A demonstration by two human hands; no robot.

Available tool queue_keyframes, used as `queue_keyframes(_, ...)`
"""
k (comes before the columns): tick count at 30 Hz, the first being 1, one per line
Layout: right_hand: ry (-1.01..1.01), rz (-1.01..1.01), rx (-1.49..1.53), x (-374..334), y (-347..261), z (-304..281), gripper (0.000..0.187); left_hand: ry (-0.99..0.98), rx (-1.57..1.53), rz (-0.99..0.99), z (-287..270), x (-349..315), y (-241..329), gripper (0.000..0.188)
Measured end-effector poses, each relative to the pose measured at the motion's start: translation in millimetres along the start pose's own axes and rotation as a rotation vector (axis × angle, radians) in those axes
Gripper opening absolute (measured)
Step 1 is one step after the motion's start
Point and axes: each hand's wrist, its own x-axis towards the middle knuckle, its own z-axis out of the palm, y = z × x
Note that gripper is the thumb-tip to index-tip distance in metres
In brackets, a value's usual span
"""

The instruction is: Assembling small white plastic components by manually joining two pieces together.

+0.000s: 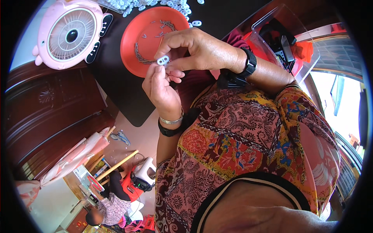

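Note:
A small white plastic piece with two holes (163,60) is pinched at the fingertips of my left hand (161,91), palm up. My right hand (190,48) curls over it from the other side, thumb and fingertips closed in at its edge; whether a smaller part is also between those fingers is hidden. Just beyond both hands lies a round orange-red plate (130,37), partly covered by them. Small grey metal pins or screws (142,54) lie in it, some in a curved heap along its near left side, others (167,27) toward the far right.
Many similar white pieces (175,4) are piled at the dark table's (128,101) far side. A pink fan (72,35) stands on the left. To the right is a clear plastic bin (287,39) with mixed items. Another person (112,207) is at lower left, near a stool (145,171).

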Motion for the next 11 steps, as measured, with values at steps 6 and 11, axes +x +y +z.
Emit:
queue_keyframes(6,-0.069,-0.045,-0.059,3.2,-4.7,-1.2,0.027,-0.039,0.033,-0.037,-5.6,4.7,1.8,0.025)
queue_keyframes(11,0.039,-0.22,-0.384,2.5,-6.7,5.4,0.033,-0.067,0.131,-0.01,-10.7,5.2,-1.4,0.031)
